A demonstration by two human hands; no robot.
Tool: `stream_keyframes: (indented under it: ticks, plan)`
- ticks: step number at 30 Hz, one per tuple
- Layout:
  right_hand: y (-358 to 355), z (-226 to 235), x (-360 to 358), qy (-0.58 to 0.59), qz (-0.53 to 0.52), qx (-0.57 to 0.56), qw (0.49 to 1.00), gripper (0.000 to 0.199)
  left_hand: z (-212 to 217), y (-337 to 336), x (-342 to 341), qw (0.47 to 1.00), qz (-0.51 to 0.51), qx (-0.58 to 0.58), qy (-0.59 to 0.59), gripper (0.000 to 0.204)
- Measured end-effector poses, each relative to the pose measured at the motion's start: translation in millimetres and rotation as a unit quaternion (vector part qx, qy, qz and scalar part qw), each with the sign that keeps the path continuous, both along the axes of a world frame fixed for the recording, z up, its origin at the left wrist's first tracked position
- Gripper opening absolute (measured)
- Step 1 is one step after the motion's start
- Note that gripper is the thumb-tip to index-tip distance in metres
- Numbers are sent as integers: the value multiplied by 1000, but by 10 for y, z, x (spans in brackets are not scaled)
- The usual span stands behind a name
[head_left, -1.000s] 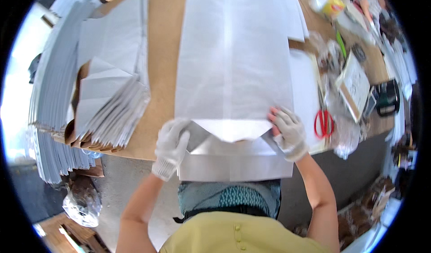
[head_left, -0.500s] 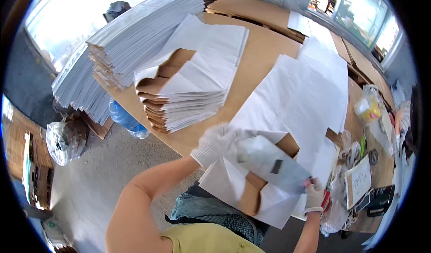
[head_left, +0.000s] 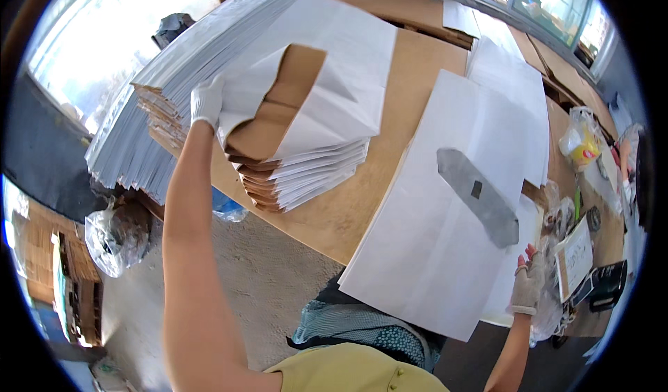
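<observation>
My left hand (head_left: 207, 101), in a white knit glove, is closed on the left edge of a white paper sack (head_left: 355, 51) with a folded-open brown-lined end. That sack lies on a pile of similar folded sacks (head_left: 316, 173) on the table. My right hand (head_left: 529, 284), in a glove with bare fingertips, is held palm up with its fingers apart and nothing in it. Left of it, a flat grey plate (head_left: 459, 173) with pointed ends and a small dark block in its middle rests on a stack of flat white paper sacks (head_left: 417, 253).
A tall stack of pale sheets (head_left: 174, 65) stands at the left of the tan table (head_left: 316, 225). Plastic bags (head_left: 581, 138), a white card (head_left: 574, 270) and a black cup-like container (head_left: 607, 286) crowd the right side. Another person's gloved hand (head_left: 630, 148) is at the far right.
My left hand has swung up and left with the folded sack, now on the pile. The grey plate has left my right hand and lies on the flat sacks. My right hand has opened.
</observation>
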State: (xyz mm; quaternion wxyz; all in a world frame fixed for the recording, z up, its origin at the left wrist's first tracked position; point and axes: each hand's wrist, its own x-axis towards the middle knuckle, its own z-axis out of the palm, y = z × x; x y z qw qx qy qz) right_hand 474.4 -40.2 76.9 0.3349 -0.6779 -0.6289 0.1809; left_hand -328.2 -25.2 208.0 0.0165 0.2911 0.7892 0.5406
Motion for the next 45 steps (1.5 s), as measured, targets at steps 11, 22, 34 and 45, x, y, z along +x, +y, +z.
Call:
stream_keyframes:
  ticks: [11, 22, 34, 45]
  plan:
    - [-1251, -1, -536, -406, 328, -53, 851, 60, -860, -822, 1331, 943, 54, 154, 289, 27]
    - [-523, 278, -578, 2, 47, -113, 993, 20, -1798, -578, 2372, 699, -648, -120, 278, 26]
    - [-142, -568, -653, 366, -181, 121, 905, 44, -2015, -340, 2940, 889, -422, -154, 87, 37]
    - [450, -948, -891, -54, -44, -48, 996, 33, -2237, 62, 3204, 891, -339, -220, 205, 38]
